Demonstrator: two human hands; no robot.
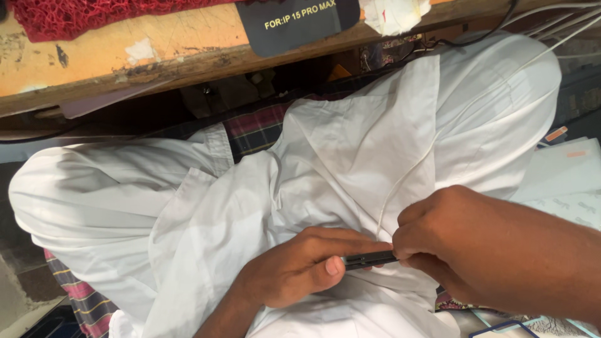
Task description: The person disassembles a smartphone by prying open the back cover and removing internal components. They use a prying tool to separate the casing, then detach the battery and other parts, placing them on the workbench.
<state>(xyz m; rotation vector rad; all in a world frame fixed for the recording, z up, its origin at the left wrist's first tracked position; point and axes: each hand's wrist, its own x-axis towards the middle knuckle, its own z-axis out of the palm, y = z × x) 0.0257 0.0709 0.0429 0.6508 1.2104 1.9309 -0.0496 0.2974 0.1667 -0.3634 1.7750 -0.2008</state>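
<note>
A thin black device, seen edge-on, lies low in my lap over white clothing. My left hand grips its left end, thumb pressed on the near edge. My right hand pinches the right end with closed fingers. Most of the device is hidden between the two hands. A thin white cable runs from near my right hand up across the white cloth.
A worn wooden table edge crosses the top, with a red mesh cloth, a dark package and a crumpled white cloth on it. White flat boxes lie at the right. Checked fabric shows beneath.
</note>
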